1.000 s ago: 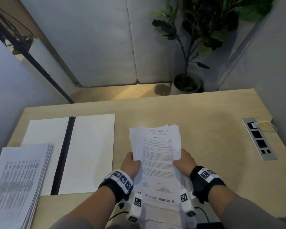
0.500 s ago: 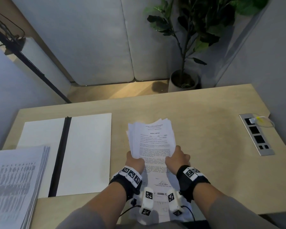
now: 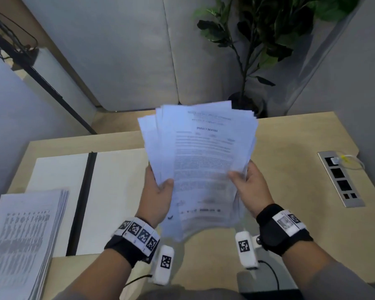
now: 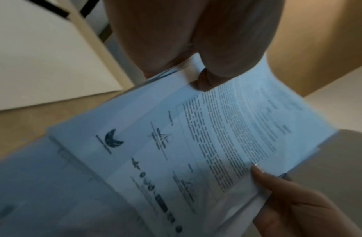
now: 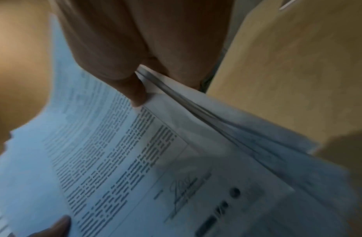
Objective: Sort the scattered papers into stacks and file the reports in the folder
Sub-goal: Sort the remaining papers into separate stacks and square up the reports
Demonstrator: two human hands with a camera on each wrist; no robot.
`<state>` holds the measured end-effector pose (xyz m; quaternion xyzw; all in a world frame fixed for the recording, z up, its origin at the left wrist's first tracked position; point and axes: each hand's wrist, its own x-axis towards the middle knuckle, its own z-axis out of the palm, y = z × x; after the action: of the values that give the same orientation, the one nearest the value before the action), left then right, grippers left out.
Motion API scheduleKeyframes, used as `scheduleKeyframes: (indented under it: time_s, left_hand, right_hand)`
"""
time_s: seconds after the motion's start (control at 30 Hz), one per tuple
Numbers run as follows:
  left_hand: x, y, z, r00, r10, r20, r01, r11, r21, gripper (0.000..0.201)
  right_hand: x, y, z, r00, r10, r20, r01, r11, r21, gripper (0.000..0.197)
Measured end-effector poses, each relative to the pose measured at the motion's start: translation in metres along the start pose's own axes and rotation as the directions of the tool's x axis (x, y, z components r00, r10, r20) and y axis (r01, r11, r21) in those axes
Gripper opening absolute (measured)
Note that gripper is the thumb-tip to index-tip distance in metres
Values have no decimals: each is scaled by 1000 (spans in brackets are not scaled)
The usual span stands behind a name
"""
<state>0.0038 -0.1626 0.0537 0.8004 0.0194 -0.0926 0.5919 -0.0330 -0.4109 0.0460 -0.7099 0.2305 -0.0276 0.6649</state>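
A loose bundle of printed reports [image 3: 201, 161] is lifted off the desk, tilted up toward the head camera, its sheets uneven at the top. My left hand [image 3: 158, 191] grips its left edge with the thumb on the top page, and my right hand [image 3: 247, 182] grips the right edge the same way. The left wrist view shows the reports [image 4: 196, 152] pinched under the left thumb [image 4: 204, 83]. In the right wrist view the reports [image 5: 115, 152] sit under the right thumb. An open white folder [image 3: 108, 191] with a black spine lies flat to the left. A stack of table printouts [image 3: 24, 234] overlaps its near-left corner.
The wooden desk [image 3: 294, 169] has a metal socket panel [image 3: 340, 178] with a plugged cable at its right side. A potted plant [image 3: 247, 68] stands on the floor behind the desk. Grey padded walls enclose the booth.
Both hands have raised the report bundle off the desk and tipped it up toward the camera. The head view has shifted lower and closer.
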Motion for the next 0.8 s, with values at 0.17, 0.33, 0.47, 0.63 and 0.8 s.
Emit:
scheduleKeyframes:
  time_s: [0.17,0.33,0.47,0.63,0.8]
  left_hand:
    - [-1,21,-16,976,162,-147,-166,986,-12,59]
    - [-11,3,-13,989,41,-144,-50,997,-54,63]
    - [-8,3,-15,985,62,-161,-67,997,-27,53]
    - [2,22,-12,970,148,-195,-146,989,26,60]
    - [5,25,-8,970,156,-188,-162,987,-19,66]
  right_hand:
    - [-22,-32,2,981,-190,36,185,977,110,29]
    - [-24,-6,5,986,-156,52,154,987,50,35]
    - [-23,-3,8,985,-165,54,164,986,28,41]
    - [-22,-21,18,963,-265,50,265,964,1,52]
    - [-16,-27,22,962,-268,47,265,963,51,42]
